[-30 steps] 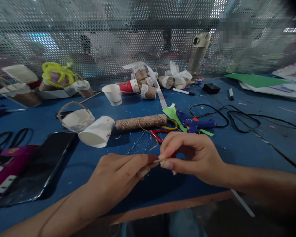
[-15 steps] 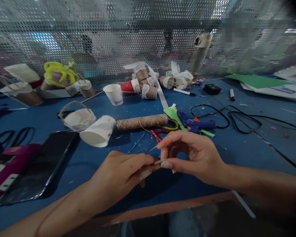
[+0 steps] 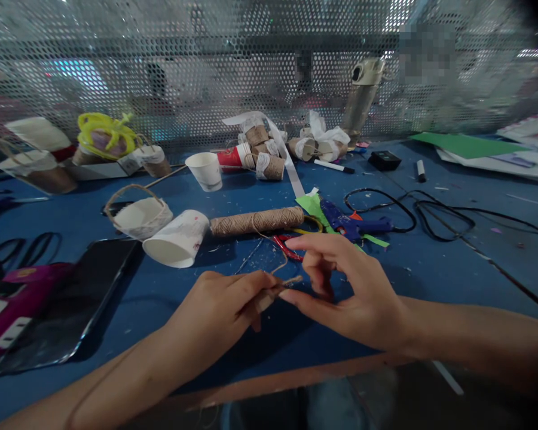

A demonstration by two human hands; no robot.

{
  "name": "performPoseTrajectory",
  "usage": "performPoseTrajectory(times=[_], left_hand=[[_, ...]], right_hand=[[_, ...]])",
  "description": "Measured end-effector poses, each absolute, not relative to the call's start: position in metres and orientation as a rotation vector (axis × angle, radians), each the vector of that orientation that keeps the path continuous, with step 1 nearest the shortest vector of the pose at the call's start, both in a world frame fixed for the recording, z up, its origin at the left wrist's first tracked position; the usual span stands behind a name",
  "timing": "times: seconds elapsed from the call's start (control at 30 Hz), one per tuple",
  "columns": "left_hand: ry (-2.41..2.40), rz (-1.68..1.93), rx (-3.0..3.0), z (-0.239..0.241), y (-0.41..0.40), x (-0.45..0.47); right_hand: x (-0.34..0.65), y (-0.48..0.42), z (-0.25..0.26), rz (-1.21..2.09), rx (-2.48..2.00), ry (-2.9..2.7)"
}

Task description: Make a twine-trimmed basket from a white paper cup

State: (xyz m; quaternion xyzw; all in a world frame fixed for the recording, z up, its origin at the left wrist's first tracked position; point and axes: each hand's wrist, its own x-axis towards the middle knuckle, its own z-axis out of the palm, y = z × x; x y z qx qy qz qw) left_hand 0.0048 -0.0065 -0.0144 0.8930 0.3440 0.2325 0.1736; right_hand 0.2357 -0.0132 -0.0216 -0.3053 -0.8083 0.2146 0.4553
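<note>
My left hand (image 3: 219, 307) is closed in a pinch on the end of a thin brown jute twine (image 3: 281, 272), which runs back over the blue table (image 3: 430, 263) to a long twine spool (image 3: 256, 221). My right hand (image 3: 341, 286) is right beside it with the fingers spread apart; its thumb tip touches the twine end and the forefinger is lifted. Both hands hover near the table's front edge.
A white paper cup (image 3: 177, 240) lies on its side beside a small cup basket (image 3: 138, 214). Red scissors (image 3: 287, 245), a blue glue gun (image 3: 352, 224) with black cable (image 3: 430, 209), a phone (image 3: 72, 298), an upright cup (image 3: 204, 171), several twine-wrapped cups (image 3: 269, 158) and green paper (image 3: 466, 145) lie about.
My right hand has let go of its pinch on the twine end and spread its fingers, the forefinger lifting. My left hand keeps its grip in about the same place.
</note>
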Motion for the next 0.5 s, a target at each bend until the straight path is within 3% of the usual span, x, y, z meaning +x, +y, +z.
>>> performPoseTrajectory(times=[0.23, 0.5], left_hand=[[1.021, 0.535, 1.623, 0.002, -0.007, 0.012], [0.860, 0.521, 1.275, 0.004, -0.007, 0.009]], right_hand=[[0.248, -0.008, -0.008, 0.411, -0.447, -1.983], [0.242, -0.003, -0.015, 0.815, -0.570, -1.666]])
